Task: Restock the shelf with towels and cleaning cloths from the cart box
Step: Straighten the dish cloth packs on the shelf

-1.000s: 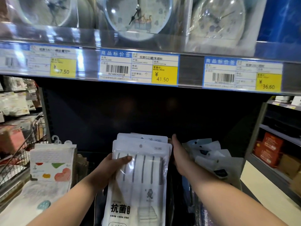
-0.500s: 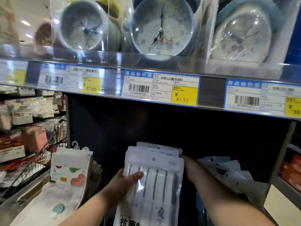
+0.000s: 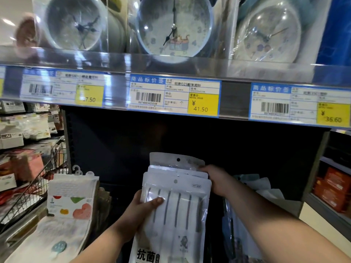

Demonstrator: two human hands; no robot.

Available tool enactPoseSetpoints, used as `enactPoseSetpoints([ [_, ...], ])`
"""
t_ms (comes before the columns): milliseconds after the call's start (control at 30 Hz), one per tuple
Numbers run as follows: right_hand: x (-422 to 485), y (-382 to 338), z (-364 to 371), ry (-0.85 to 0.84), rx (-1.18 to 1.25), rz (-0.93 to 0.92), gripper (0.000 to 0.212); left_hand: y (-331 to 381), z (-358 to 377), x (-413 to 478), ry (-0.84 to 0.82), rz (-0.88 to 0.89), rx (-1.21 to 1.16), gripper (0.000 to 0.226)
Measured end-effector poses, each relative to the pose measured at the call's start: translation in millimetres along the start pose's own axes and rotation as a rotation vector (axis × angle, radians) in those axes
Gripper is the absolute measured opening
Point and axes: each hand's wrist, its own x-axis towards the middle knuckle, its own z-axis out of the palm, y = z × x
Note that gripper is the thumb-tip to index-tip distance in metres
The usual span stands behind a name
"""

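Gripping a striped cloth pack (image 3: 176, 215) by its left edge, the left hand (image 3: 140, 211) lays its thumb across the clear front, while its fingers are hidden behind the plastic. The pack holds a folded white cloth with grey stripes, and its bottom is cut off by the frame. Just behind it and a little higher stands a stack of packs (image 3: 177, 165) of the same kind, their hang holes showing at the top. The right hand (image 3: 218, 179) grips the right edge of that stack, with its fingers (image 3: 204, 168) curled onto the top corner and the tips partly lost behind the packs. Both hands reach into the dark bay under the upper shelf (image 3: 235, 93), whose clear boxes hold clocks (image 3: 173, 27) above blurred price tags (image 3: 173, 95). Left of the left thumb, well apart from it, hang fruit-print cloths (image 3: 70, 198) on white hooks. Beyond them a wire cart (image 3: 38, 183) carries goods too blurred to name. Right of the right hand lie pale bags (image 3: 264, 186), half in shadow and hard to make out.
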Motion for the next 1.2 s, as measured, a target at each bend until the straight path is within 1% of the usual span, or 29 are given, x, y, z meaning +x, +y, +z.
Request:
enactPoseSetpoints([
  [67,-1,0,-2,0.035,0.012,0.020,0.018,-2,4,0,0.029,0.041,0.004,0.062],
  [167,-10,2,1,0.000,0.012,0.021,0.014,-7,7,2,0.099,0.079,0.018,0.040],
  [200,-11,3,4,-0.020,0.024,0.002,0.018,-8,7,3,0.114,0.083,0.020,0.038],
  [267,-10,5,6,-0.042,0.047,-0.014,0.033,-8,7,5,0.117,0.073,-0.002,0.035],
  [300,-13,5,7,-0.046,0.055,-0.016,0.036,-7,8,7,0.117,0.064,-0.015,0.033],
  [400,-15,10,3,-0.008,-0.056,-0.035,0.029,-6,11,13,0.138,0.016,-0.001,0.026],
  [433,-16,13,0,-0.009,-0.106,-0.040,0.033,-6,12,15,0.144,0.001,0.032,0.023],
  [567,-27,24,0,0.003,-0.287,-0.028,0.067,-11,12,19,0.190,-0.021,0.195,0.028],
  [600,-32,29,1,0.007,-0.322,-0.024,0.068,-13,11,18,0.200,-0.022,0.231,0.030],
  [700,-53,49,9,0.044,-0.385,0.014,0.062,-26,5,14,0.218,-0.017,0.434,0.034],
  [767,-65,65,12,0.063,-0.535,-0.011,0.060,-38,-1,9,0.201,-0.019,0.558,0.032],
  [833,-70,75,16,0.116,-0.733,-0.076,0.064,-46,-5,1,0.199,-0.082,0.691,0.029],
  [900,-71,80,21,0.146,-0.810,-0.078,0.070,-51,-9,-6,0.217,-0.127,0.714,0.029],
  [967,-69,80,24,0.146,-0.807,-0.068,0.073,-53,-9,-9,0.200,-0.128,0.655,0.032],
  [1067,-66,80,27,0.160,-0.763,-0.054,0.081,-47,-5,-10,0.230,-0.192,0.501,0.036],
  [1133,-62,79,28,0.172,-0.616,-0.034,0.080,-43,-2,-8,0.226,-0.208,0.439,0.043],
  [1200,-55,79,31,0.164,-0.406,-0.007,0.074,-35,1,-5,0.207,-0.183,0.341,0.037],
])
